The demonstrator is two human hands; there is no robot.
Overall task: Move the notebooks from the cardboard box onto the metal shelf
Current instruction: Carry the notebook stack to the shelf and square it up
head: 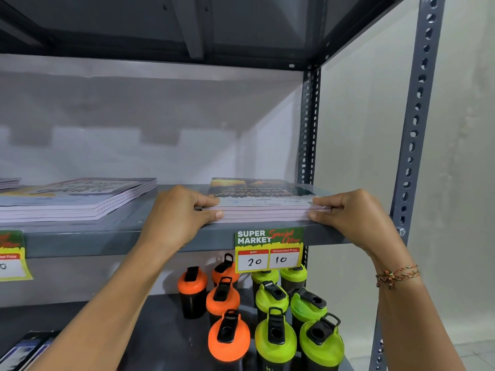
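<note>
1. Head view shows a stack (263, 207) of notebooks lying flat at the front right of the shelf (112, 238), right of frame centre, its near edge about level with the shelf lip. No box is in view.

2. Risk, as a judgement: the stack sits so close to the lip that a careless release or a pull back with the hands could drag the top books forward and spill them onto the bottles (276, 336) below. Uneven pushing by 1 hand could also skew or fan the books.

3. A second pile (80, 199) lies at the left of the frame, well apart, so a collision looks unlikely.

4. Left hand (176, 212): fingers curled over the stack's left corner, thumb pressed against the near page edges; half closed, gripping the books.

5. Right hand (351, 215): mirrored at the right corner, fingers on the cover, thumb on the page edges, pinching lightly.

6. Both hands appear to be squaring or seating the stack.
</note>
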